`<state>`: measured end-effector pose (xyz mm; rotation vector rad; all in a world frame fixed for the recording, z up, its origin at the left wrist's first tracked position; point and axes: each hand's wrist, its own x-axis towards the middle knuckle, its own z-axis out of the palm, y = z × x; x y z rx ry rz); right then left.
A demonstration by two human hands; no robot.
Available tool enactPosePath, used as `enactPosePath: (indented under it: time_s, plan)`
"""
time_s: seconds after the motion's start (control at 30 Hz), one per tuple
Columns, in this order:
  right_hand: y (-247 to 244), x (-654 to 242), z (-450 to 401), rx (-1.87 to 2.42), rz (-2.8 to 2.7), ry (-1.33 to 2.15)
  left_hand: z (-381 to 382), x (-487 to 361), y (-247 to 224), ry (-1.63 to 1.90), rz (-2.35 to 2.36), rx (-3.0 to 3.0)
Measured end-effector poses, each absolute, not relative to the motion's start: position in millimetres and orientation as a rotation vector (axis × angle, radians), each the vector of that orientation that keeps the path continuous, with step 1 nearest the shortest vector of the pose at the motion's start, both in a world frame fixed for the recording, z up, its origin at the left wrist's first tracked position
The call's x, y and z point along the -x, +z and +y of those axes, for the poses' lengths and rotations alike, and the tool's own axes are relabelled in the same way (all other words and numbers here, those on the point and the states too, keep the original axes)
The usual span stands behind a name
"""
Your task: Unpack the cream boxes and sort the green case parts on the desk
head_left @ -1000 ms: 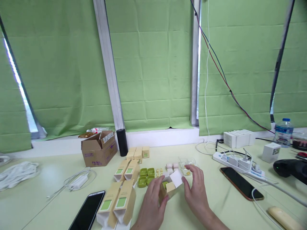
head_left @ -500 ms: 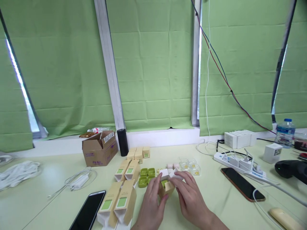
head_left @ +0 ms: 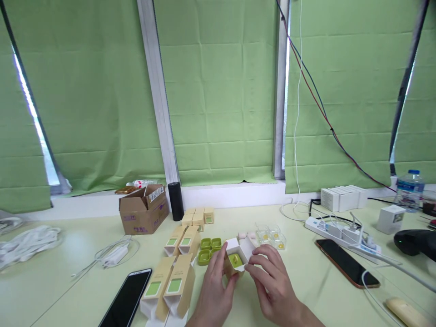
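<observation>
My left hand [head_left: 215, 288] grips a small tan paper box [head_left: 229, 267] from its left side, thumb at the near wall. The box top is open with white flaps raised, and a green insert [head_left: 235, 260] shows inside. At its right edge my right hand [head_left: 277, 284] pinches a white flap. Just left of the box stand green square cups [head_left: 204, 258], partly hidden by my left hand. Behind it are clear plastic cups [head_left: 272, 236] with yellow bits and small pale pink pieces [head_left: 251, 235]. Several tan boxes with green windows [head_left: 179, 281] lie to the left.
A phone [head_left: 126, 297] lies at the left, another phone [head_left: 345, 263] at the right beside a power strip [head_left: 344, 238] with cables. Farther back are a brown carton [head_left: 143, 218], a black cylinder [head_left: 175, 202], closed tan boxes [head_left: 197, 218] and white boxes [head_left: 343, 198].
The box has tipped so its opening and the green insert face me more. The white flaps are spread apart, and my right fingers have moved down along the right flap.
</observation>
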<state>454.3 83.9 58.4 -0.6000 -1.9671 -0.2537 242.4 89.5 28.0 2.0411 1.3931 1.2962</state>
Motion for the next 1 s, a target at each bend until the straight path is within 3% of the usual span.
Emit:
enactPosePath:
  time_s: [0.37, 0.67, 1.0]
  plan:
    - [60, -448, 78, 0.581, -2.005, -0.379, 89, -240, 30, 1.270, 1.480, -2.086]
    - [56, -446, 82, 0.785, -1.713, -0.247, 82, -242, 36, 1.282, 1.387, -2.534]
    - [46, -438, 87, 0.983, -1.749, -0.039, 77, -245, 45, 1.175, 1.239, -2.973]
